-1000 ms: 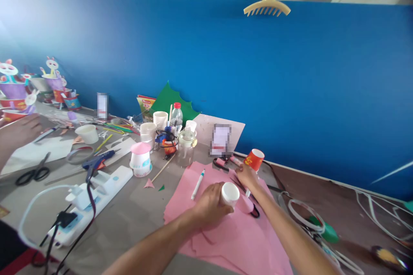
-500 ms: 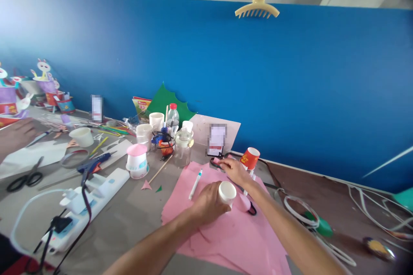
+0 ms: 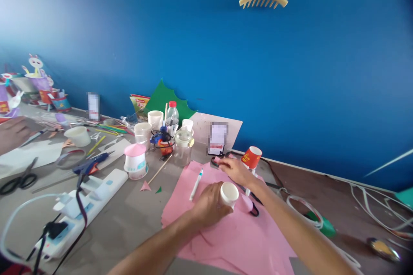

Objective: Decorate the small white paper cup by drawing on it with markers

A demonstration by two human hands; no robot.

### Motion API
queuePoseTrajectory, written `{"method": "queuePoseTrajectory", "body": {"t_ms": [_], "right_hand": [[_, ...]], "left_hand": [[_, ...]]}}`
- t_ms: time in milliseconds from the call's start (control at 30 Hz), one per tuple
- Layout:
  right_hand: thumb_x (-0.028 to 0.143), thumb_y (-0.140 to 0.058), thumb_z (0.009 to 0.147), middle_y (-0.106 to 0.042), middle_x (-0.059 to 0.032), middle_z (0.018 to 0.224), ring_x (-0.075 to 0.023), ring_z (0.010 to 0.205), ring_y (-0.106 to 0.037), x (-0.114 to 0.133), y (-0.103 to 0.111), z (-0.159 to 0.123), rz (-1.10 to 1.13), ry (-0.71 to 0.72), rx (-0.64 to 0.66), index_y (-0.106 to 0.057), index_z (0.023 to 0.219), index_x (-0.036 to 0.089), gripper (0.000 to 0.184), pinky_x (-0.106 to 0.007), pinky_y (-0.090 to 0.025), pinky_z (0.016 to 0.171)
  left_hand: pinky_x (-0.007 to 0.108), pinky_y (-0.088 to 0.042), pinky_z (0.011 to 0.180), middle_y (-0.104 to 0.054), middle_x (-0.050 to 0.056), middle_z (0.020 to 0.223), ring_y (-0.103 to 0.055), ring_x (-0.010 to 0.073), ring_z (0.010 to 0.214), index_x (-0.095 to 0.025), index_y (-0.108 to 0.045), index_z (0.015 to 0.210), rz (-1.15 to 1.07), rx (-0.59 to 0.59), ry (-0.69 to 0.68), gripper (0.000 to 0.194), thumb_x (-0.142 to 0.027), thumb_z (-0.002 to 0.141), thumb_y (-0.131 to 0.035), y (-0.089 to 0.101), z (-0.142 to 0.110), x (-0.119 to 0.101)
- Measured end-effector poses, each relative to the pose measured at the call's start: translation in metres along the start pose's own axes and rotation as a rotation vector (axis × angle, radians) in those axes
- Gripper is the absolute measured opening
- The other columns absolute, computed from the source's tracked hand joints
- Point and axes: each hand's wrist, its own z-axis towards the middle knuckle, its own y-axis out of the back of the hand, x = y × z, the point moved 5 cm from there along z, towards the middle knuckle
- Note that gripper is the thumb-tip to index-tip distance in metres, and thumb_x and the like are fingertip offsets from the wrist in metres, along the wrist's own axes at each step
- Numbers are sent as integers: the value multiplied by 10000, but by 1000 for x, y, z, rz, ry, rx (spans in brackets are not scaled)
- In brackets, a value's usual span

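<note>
My left hand [image 3: 209, 208] is wrapped around a white paper cup [image 3: 229, 193], its round end facing up, above pink paper sheets [image 3: 245, 240]. Farther back, my right hand [image 3: 237, 171] has its fingers pinched together beside a small pink piece [image 3: 217, 160] and a black loop. Whether it grips either one is too small to make out. A white marker with a teal end [image 3: 196, 184] lies on the pink paper, left of the cup. Right of the cup are a pink paper shape [image 3: 246, 202] and a black handle loop [image 3: 255, 210]. A red paper cup [image 3: 251, 157] stands behind my right forearm.
A pink-roofed cup model [image 3: 135, 162], a glass jar [image 3: 183, 150] and a phone [image 3: 218, 137] stand toward the back. On the left are a power strip [image 3: 106, 189], a blue glue gun [image 3: 93, 163], scissors [image 3: 21, 180] and another person's hand [image 3: 14, 133]. Cables [image 3: 306, 208] lie right.
The view has tipped down slightly. My left hand still holds the white cup in nearly the same spot, and my right hand stays by the pink piece and black loop.
</note>
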Motion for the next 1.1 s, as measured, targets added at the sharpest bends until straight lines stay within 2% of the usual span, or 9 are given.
{"method": "queuePoseTrajectory", "body": {"t_ms": [133, 233, 333, 433, 533, 667, 967, 1100], "right_hand": [[301, -603, 842, -759, -48, 954, -238, 845, -676, -27, 22, -52, 58, -72, -145, -764, 887, 250, 174, -352, -516, 789], [268, -650, 804, -743, -58, 933, -261, 910, -662, -36, 27, -83, 67, -3, -184, -763, 899, 257, 148, -385, -528, 831], [232, -632, 829, -714, -92, 1035, -272, 994, -649, -35, 22, -100, -14, 99, -180, -754, 970, 245, 187, -420, -532, 877], [197, -601, 860, -686, -103, 1099, -266, 1042, -636, -28, 13, -106, -166, 184, -168, -722, 1042, 231, 221, -435, -520, 923], [197, -598, 876, -700, -100, 1045, -271, 1032, -633, -24, 6, -106, -307, 223, -182, -710, 1024, 212, 186, -451, -510, 932], [196, -583, 901, -719, -99, 957, -273, 978, -635, -24, -1, -107, -404, 257, -165, -709, 976, 181, 147, -451, -499, 911], [207, -545, 929, -727, -77, 876, -238, 851, -654, -30, -2, -110, -426, 274, -189, -707, 903, 186, 165, -408, -487, 848], [274, -566, 910, -746, -100, 877, -265, 850, -665, -36, 5, -108, -236, 237, -329, -732, 866, 193, 190, -433, -494, 834]], "left_hand": [[492, -480, 947, -644, 165, 1174, -596, 342, 1092, -141, -552, 1165, -10, -3, 3, 505, -183, 686, -706, -2, 1, 2], [485, -466, 981, -640, 159, 1196, -591, 331, 1119, -135, -521, 1222, -18, -16, 9, 572, -174, 684, -710, -4, 2, 6], [463, -472, 985, -648, 132, 1200, -600, 308, 1114, -154, -528, 1209, -40, -37, 10, 558, -167, 681, -710, -2, 2, 7], [449, -483, 975, -658, 121, 1179, -610, 292, 1094, -150, -544, 1182, -53, -45, -4, 513, -167, 693, -698, 2, 1, 2], [444, -494, 961, -666, 120, 1154, -618, 288, 1077, -144, -557, 1167, -49, -45, -8, 475, -179, 713, -689, 5, 0, -3], [462, -486, 983, -652, 138, 1191, -608, 302, 1115, -141, -536, 1211, -13, -45, 5, 529, -177, 710, -701, 6, -1, -2], [463, -495, 976, -653, 141, 1184, -613, 297, 1111, -150, -517, 1221, 16, -40, -50, 517, -189, 737, -691, 4, -1, -1], [465, -492, 977, -652, 137, 1190, -610, 294, 1107, -156, -518, 1213, 3, -48, -43, 521, -194, 726, -698, 5, -1, -1]]}}
